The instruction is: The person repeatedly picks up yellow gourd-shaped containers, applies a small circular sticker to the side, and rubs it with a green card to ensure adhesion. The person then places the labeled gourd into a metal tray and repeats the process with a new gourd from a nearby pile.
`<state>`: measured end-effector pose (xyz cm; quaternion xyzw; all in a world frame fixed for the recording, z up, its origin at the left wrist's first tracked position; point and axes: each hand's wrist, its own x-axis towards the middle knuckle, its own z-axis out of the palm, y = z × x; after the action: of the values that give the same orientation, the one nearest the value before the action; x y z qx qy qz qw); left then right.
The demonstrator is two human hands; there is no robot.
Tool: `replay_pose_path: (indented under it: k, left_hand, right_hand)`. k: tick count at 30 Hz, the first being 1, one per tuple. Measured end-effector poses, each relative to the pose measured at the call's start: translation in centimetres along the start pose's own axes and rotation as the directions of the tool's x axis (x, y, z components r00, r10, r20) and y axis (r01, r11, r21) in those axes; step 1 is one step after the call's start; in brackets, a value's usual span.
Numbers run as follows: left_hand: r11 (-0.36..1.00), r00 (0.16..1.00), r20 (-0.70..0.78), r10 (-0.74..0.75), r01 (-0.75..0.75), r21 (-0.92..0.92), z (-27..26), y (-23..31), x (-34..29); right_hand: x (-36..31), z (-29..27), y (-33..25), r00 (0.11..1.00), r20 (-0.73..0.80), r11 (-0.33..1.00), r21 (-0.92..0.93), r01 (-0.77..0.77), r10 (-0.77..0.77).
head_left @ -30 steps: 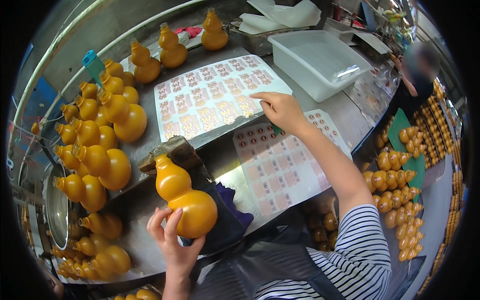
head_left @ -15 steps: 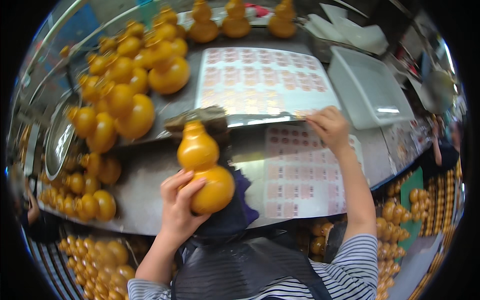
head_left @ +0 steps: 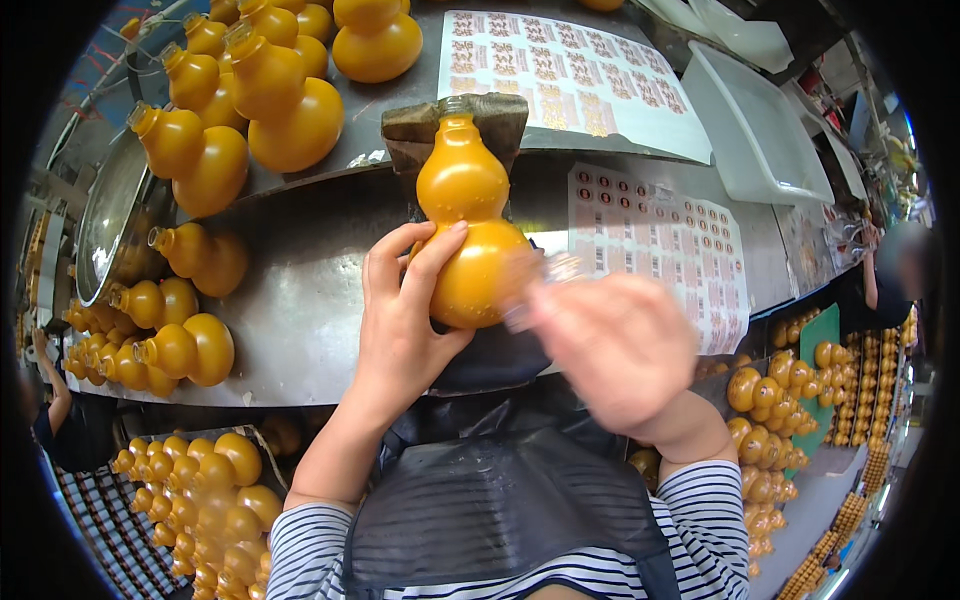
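My left hand (head_left: 400, 300) grips the lower bulb of a glossy orange-yellow gourd-shaped bottle (head_left: 462, 185), fingers and thumb wrapped round its left side. The bottle's neck rests in a notched dark wooden block (head_left: 405, 128) at the edge of the raised metal shelf. At the bottle's right side is my right hand (head_left: 625, 345), smeared by motion. A shiny label sticker (head_left: 560, 268) is pinched at its fingertips, close to or touching the lower bulb. Dark cloth (head_left: 490, 360) lies under the bottle's base.
A sheet of gold-and-red labels (head_left: 640, 100) lies on the raised shelf, a second label sheet (head_left: 660, 250) on the lower worktop. A translucent bin (head_left: 765, 125) stands at right. Many gourd-shaped bottles (head_left: 295, 125) crowd the left; more sit in a crate (head_left: 200, 490) below.
My right hand has come from the upper label sheet to the bottle with a sticker. The bottle is now supported by the wooden block, still in my left hand. The view has shifted.
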<state>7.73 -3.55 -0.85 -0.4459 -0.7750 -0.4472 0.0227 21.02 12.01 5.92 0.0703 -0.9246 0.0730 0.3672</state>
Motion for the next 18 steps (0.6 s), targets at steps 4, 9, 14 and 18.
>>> replay_pose_path:
  k: [4,9,14,18]
  left_hand:
    - [0.990,1.000,0.007,0.011,-0.010,-0.139,-0.3,-0.5,-0.4]
    - [0.940,0.996,-0.061,0.072,-0.088,-0.328,-2.2,-1.2,-1.0]
    - [0.968,0.971,-0.189,0.148,-0.181,-0.174,-0.4,-1.0,-0.5]
    - [0.983,0.983,-0.167,0.073,-0.099,-0.156,0.0,-0.9,-0.6]
  right_hand:
    - [-0.1,3.3,-1.4,0.996,-0.038,0.992,-0.105,0.074,-0.078]
    - [-1.0,2.0,-1.0,0.999,-0.049,1.000,-0.012,-0.018,0.017]
    - [-2.6,5.3,-0.5,0.984,-0.030,0.984,0.025,-0.177,0.178]
    - [-2.9,6.2,1.3,0.986,-0.006,0.981,0.100,-0.168,0.169]
